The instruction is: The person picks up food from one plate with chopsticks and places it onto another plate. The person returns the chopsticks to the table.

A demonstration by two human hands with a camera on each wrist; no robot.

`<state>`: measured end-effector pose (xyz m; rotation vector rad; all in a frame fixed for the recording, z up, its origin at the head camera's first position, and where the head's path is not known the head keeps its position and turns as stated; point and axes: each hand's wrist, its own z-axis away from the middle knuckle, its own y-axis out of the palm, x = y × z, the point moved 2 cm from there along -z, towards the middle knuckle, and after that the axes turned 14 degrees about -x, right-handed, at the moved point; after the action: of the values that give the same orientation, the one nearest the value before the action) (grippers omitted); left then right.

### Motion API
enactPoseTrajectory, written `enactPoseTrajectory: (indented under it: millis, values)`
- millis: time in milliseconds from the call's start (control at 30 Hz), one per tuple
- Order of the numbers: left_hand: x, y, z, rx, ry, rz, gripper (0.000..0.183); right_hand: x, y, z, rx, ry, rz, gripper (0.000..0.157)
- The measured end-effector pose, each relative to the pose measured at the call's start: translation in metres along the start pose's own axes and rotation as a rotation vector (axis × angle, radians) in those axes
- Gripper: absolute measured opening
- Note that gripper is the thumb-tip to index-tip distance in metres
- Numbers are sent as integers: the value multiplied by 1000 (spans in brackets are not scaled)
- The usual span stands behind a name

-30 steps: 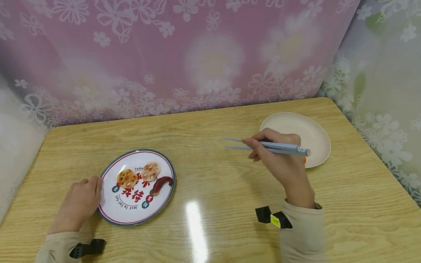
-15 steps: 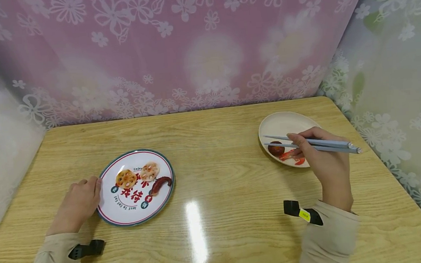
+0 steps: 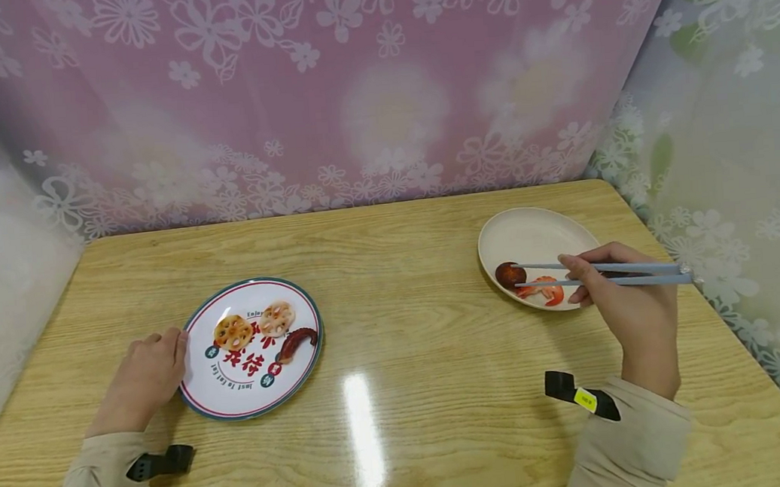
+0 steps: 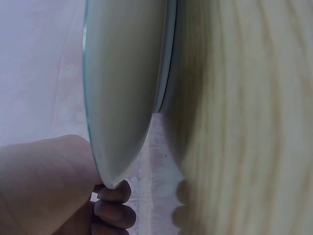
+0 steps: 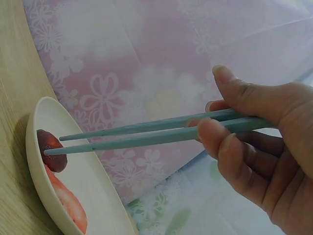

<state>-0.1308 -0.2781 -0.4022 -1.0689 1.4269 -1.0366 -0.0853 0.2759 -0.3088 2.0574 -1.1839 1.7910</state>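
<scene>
My left hand (image 3: pixel 146 377) holds the left rim of a white oval plate (image 3: pixel 227 400) with a teal-and-red border; in the left wrist view its fingertips (image 4: pixel 115 213) curl under the rim. On that plate lie two lotus root slices (image 3: pixel 233 333) and a dark red octopus tentacle (image 3: pixel 297 344). My right hand (image 3: pixel 633 313) grips a pair of pale blue chopsticks (image 5: pixel 146 135), their tips slightly apart. Those tips are right at a brown mushroom cap (image 3: pixel 508 277) on a cream plate (image 3: pixel 531 226). Beside the mushroom, a red-orange shrimp (image 3: pixel 553 292) lies partly under the lower chopstick.
Both plates stand on a wood-grain table (image 3: pixel 401 310), the cream one at the far right. A pink flowered curtain (image 3: pixel 381 123) hangs behind the table's back edge, with a pale flowered one (image 3: pixel 752 173) along the right side.
My right hand has moved right with the chopsticks, from the middle right of the table to the cream plate, bringing their tips to the mushroom. The left hand has stayed at its plate.
</scene>
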Motion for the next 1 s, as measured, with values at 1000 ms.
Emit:
enactPoseTrajectory:
  millis: [1000]
  values:
    - [2, 1, 0, -22, 17, 24, 34, -23, 21, -6, -102, -149, -41, 35]
